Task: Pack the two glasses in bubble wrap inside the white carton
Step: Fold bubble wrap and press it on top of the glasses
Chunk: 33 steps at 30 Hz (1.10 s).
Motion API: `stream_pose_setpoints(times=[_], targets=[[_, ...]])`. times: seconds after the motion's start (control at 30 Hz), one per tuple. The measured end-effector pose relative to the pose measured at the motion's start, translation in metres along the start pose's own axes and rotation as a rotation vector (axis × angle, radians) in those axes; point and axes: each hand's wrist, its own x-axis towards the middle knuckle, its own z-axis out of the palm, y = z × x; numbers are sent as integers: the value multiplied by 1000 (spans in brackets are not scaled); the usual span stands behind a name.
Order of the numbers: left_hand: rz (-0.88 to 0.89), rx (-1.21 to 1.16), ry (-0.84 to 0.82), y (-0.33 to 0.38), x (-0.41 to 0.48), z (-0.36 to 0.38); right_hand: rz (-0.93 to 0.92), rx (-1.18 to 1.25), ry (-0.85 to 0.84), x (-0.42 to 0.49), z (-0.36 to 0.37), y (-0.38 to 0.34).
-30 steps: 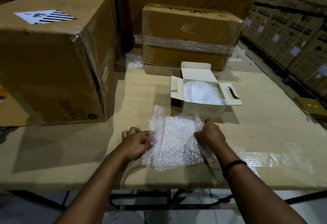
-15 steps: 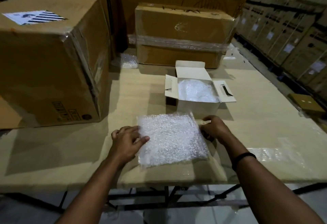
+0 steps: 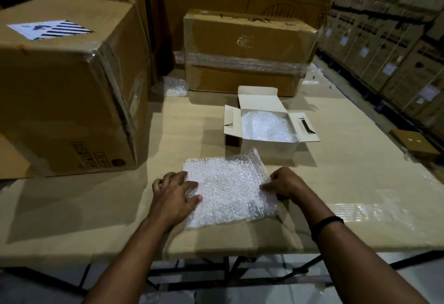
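A square sheet of bubble wrap (image 3: 227, 190) lies nearly flat on the cardboard-covered table (image 3: 348, 174), its far right corner curling up. My left hand (image 3: 174, 194) rests on the sheet's left edge with fingers spread. My right hand (image 3: 284, 184) pinches the sheet's right edge. Just behind the sheet stands the small white carton (image 3: 268, 148), flaps open, with a bubble-wrapped bundle (image 3: 265, 128) inside. No bare glass is visible.
A large brown box (image 3: 69, 87) stands on the table at the left. A taped brown box (image 3: 247, 51) sits behind the carton, with a scrap of bubble wrap (image 3: 174, 86) beside it. Stacked boxes line the right wall. A small brown box (image 3: 413, 142) lies at the table's right edge.
The bubble wrap sheet, rolled up at its sides a second ago, has been spread flat. Both hands have moved outward to its left and right edges.
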Motion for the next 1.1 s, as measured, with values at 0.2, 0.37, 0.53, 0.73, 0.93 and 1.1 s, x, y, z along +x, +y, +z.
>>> stream_pose_setpoints(times=[0.2,0.37,0.53,0.73,0.93,1.1], targets=[[39,-175,133,24,9,-9,-349,-11,188,-15,-8,-7],[37,-423,146,70,47,-33,-588,-105,14,-25,-49,-30],[35,-822,-49,103,93,-62,-665,-219,-71,-22,-80,-43],[-84,-1259,64,116,123,-71,-472,334,62,15,-108,-5],[-238,-1402,116,145,144,-57,-299,863,144,45,-111,19],[-338,-1525,255,176,176,-67,-353,1042,111,72,-162,3]])
